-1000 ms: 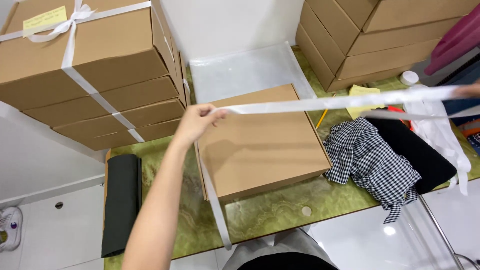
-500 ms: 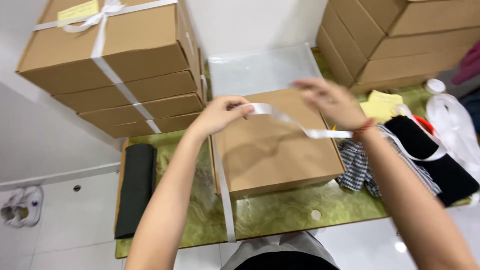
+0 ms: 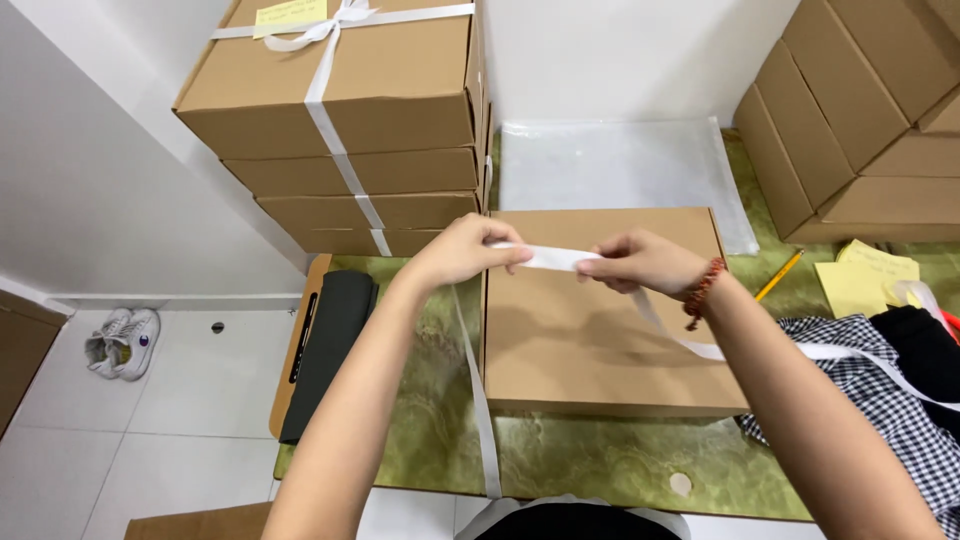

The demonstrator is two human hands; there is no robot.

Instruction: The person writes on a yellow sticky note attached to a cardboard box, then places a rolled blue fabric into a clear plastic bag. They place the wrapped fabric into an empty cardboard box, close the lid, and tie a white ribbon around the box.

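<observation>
The left hand [image 3: 462,253] pinches a white ribbon [image 3: 545,257] between thumb and fingertips, fingers curled shut on it. The right hand [image 3: 638,262] grips the same ribbon just beside it, fingers closed, a beaded bracelet [image 3: 702,293] on its wrist. The short span between the hands runs flat above the far edge of a brown box [image 3: 590,340].

How the ribbon sits inside each fist is hidden by the fingers. One tail drops from the left hand past the box's left side and off the near table [image 3: 600,460] edge, its end cut off below. The other tail trails from the right hand under the forearm towards the right, over a checked cloth [image 3: 880,400], and leaves the view.

Both forearms reach forward from the bottom of the view, wrists level, knuckles up.

A stack of tied boxes [image 3: 350,120] stands well to the left of the hands; yellow notes [image 3: 865,280] and a pencil [image 3: 778,275] lie to the right.
</observation>
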